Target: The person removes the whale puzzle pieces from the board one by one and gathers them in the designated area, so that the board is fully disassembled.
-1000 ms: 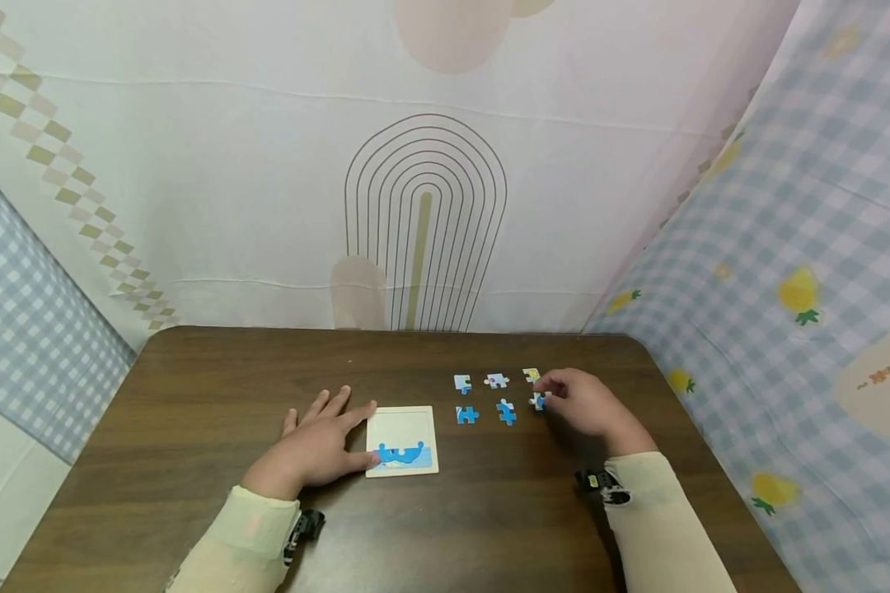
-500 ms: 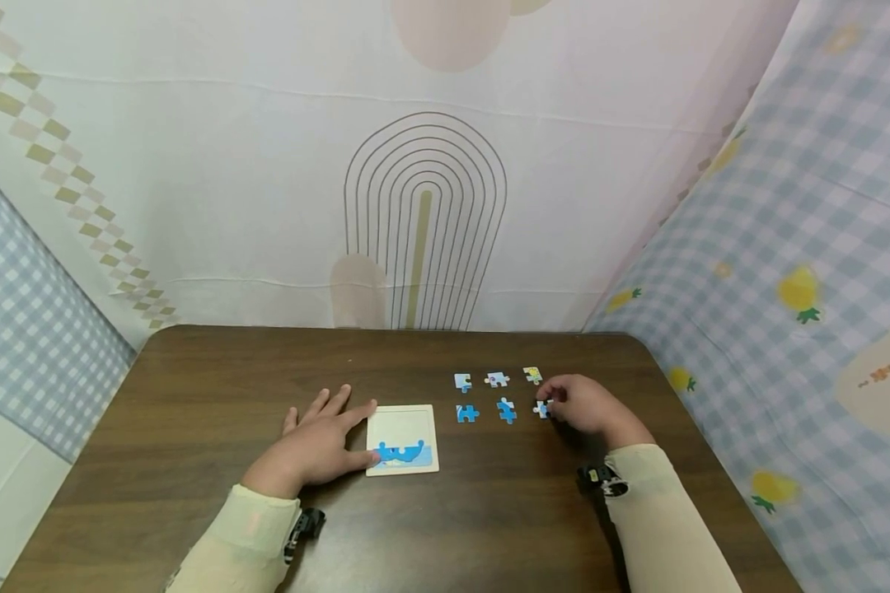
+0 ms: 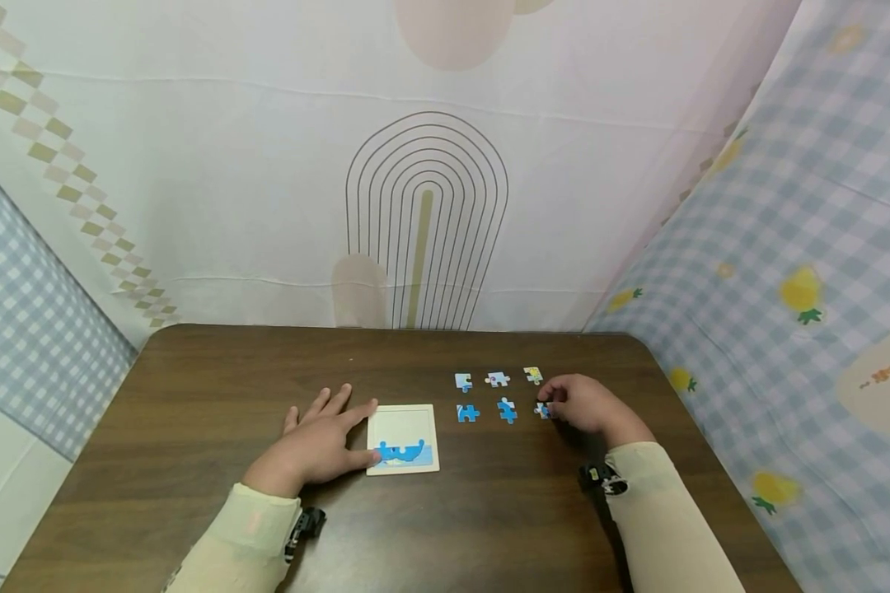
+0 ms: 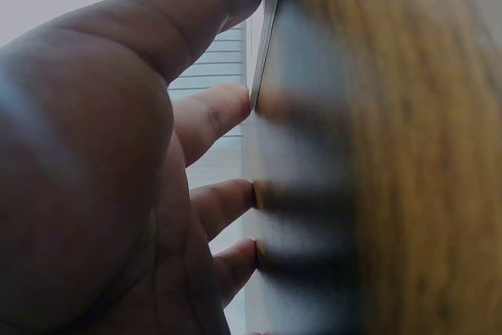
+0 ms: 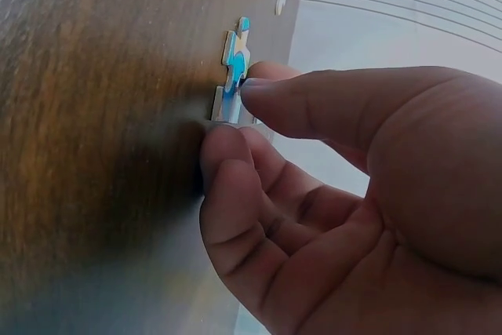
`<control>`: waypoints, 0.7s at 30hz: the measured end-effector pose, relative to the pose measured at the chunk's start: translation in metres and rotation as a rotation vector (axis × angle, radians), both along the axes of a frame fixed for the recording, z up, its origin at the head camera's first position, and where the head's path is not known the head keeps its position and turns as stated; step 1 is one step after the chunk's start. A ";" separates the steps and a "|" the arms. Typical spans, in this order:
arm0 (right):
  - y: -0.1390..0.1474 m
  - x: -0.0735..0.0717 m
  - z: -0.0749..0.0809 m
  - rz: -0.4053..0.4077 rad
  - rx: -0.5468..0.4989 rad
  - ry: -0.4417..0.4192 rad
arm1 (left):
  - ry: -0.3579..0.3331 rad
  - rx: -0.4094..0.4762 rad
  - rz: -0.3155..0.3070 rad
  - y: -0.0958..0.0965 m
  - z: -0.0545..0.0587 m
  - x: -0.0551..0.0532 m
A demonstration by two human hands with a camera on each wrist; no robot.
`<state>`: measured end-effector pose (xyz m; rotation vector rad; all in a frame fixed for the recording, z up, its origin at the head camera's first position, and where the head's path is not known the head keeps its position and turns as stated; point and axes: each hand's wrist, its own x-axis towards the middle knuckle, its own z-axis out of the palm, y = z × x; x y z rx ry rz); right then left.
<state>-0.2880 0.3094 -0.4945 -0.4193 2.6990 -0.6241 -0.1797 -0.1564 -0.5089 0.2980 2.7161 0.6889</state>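
On the left, my left hand lies with spread fingers beside a square jigsaw tray. Its thumb rests over the tray's lower left part and the index fingertip touches the upper left edge; the other fingertips press on the table in the left wrist view. Blue whale-like pieces fill the tray's lower part. My right hand, fingers curled, pinches a blue and white jigsaw piece low at the tabletop. In the right wrist view, thumb and fingertips partly cover the piece.
Two blue jigsaw pieces, one left and one middle, lie left of the right hand. Behind them sit a pale piece, a white-purple piece and a yellow piece. Patterned cloth hangs behind the brown table.
My right hand has drawn slightly toward me and right, with the jigsaw piece shifting the same way and turning a little. The yellow piece is less covered. My left hand has stayed put.
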 end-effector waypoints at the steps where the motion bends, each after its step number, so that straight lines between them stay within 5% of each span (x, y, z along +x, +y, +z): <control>1: 0.000 0.000 -0.001 0.000 0.001 0.002 | 0.002 -0.001 0.000 0.000 0.000 0.000; 9: -0.001 0.002 0.002 -0.007 0.029 0.030 | -0.001 0.002 -0.001 0.001 0.002 0.000; 16: -0.026 0.014 0.030 -0.008 0.036 0.103 | -0.001 0.003 -0.002 0.001 0.003 0.000; 21: -0.058 0.027 0.048 0.065 0.008 0.157 | -0.008 0.002 -0.007 0.000 0.002 0.001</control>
